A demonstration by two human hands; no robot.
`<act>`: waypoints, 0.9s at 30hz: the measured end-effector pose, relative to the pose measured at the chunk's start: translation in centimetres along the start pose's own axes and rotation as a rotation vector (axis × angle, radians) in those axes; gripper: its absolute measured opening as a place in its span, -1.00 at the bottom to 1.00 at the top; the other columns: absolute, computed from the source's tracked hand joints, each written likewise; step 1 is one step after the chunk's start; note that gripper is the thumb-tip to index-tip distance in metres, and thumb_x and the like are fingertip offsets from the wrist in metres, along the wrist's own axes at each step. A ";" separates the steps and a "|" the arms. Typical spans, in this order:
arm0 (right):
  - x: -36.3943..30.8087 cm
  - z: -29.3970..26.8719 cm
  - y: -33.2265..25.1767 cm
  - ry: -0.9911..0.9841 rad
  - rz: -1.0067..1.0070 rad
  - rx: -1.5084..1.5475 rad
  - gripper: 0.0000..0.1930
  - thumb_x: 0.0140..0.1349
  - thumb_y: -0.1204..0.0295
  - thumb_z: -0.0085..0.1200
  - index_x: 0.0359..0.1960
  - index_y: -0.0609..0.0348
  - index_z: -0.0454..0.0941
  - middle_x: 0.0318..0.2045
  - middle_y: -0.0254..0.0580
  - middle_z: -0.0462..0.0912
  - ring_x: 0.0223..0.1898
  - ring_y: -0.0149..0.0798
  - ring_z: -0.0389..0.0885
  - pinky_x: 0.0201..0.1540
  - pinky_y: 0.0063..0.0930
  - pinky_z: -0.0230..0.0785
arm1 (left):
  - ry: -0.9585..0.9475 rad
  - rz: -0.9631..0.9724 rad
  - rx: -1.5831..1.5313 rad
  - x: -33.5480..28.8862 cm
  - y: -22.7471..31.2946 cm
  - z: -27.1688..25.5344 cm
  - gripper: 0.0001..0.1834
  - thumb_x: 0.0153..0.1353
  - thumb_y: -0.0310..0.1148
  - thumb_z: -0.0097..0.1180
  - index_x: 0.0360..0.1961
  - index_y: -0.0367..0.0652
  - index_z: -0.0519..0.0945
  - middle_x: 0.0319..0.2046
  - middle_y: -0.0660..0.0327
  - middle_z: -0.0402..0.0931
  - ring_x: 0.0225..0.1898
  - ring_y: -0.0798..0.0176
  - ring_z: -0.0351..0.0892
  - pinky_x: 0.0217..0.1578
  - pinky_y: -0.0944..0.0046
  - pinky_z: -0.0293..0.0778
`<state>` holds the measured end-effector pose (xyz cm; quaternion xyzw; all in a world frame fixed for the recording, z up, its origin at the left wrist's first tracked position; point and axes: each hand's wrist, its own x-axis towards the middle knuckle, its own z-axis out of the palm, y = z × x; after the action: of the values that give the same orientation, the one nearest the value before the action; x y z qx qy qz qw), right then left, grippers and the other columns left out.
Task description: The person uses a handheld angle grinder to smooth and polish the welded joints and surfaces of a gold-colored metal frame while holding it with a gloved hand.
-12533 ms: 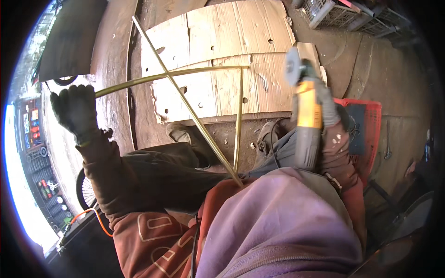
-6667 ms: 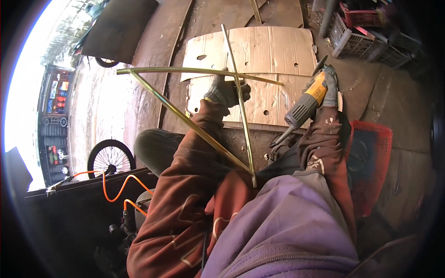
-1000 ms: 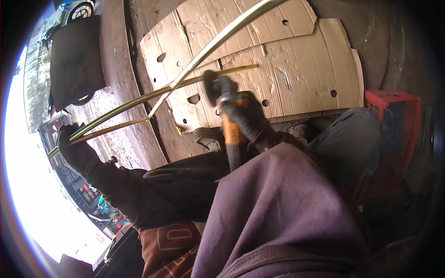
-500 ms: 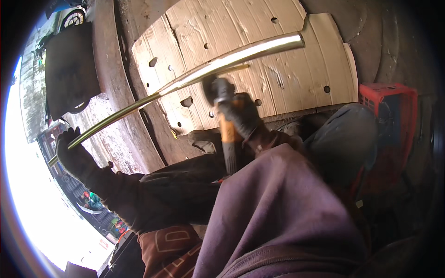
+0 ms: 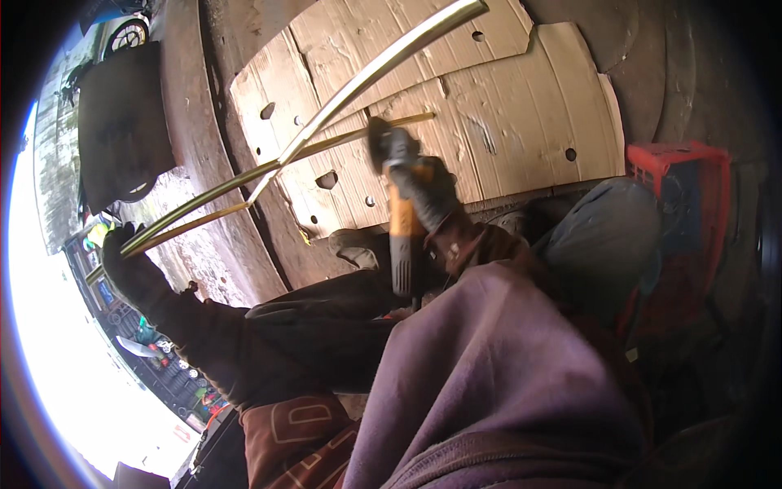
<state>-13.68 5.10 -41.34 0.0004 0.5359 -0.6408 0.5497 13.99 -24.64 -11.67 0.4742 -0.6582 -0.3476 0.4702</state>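
Note:
My left hand (image 5: pixel 126 265), in a dark glove, is closed around the near-left end of a long, shiny gold metal tube (image 5: pixel 366 77). The tube slants up and away over the cardboard. Below it runs a thinner gold strip (image 5: pixel 338 141), spreading apart from the tube towards the right; whether the two are joined near my left hand I cannot tell. My gloved right hand (image 5: pixel 436 187) grips an orange and grey angle grinder (image 5: pixel 403 216), its body pointing down towards my lap. The grinder's dark disc (image 5: pixel 378 145) is beside the thin strip; contact is unclear.
Flattened cardboard (image 5: pixel 521 114) with holes lies on the brown floor beyond my legs. A red plastic crate (image 5: pixel 680 220) stands to the right. A dark panel (image 5: pixel 126 122) is at the upper left, with a wheel (image 5: pixel 129 37) behind it.
The tube's far end has swung up and away from the grinder, and a gap now shows between tube and thin strip. The grinder has barely moved; both hands keep their hold.

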 end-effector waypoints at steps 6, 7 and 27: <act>1.3 -0.9 -0.3 0.133 -0.070 0.018 -0.67 0.09 0.14 0.32 -0.48 0.19 0.64 -0.59 -0.31 0.64 -0.56 -0.34 0.63 -0.47 -0.46 0.49 | 0.011 0.046 -0.013 -0.9 0.3 0.3 -0.71 0.24 -0.34 0.12 -0.15 -0.38 0.61 -0.20 0.02 0.61 -0.12 0.03 0.63 0.01 0.07 0.55; 0.9 0.0 -0.7 0.145 -0.127 -0.092 -0.66 0.09 0.12 0.31 -0.52 0.17 0.65 -0.61 -0.33 0.63 -0.57 -0.34 0.63 -0.49 -0.44 0.48 | 0.003 0.050 -0.001 -0.7 0.2 0.2 -0.71 0.23 -0.34 0.13 -0.15 -0.38 0.61 -0.20 0.02 0.61 -0.12 0.03 0.63 0.01 0.07 0.55; -1.8 2.6 -2.4 -0.200 -0.120 0.095 -0.65 0.16 0.17 0.30 -0.21 0.20 0.61 -0.37 -0.32 0.66 -0.39 -0.49 0.61 -0.33 -0.48 0.52 | 0.026 -0.030 -0.215 -0.7 0.8 0.5 -0.74 0.25 -0.46 0.07 -0.12 -0.41 0.61 -0.13 -0.05 0.63 0.00 0.03 0.62 0.16 0.03 0.48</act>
<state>-13.06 4.18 -37.53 -0.0694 0.4465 -0.6942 0.5603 13.37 -23.74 -11.27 0.4351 -0.6038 -0.4171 0.5217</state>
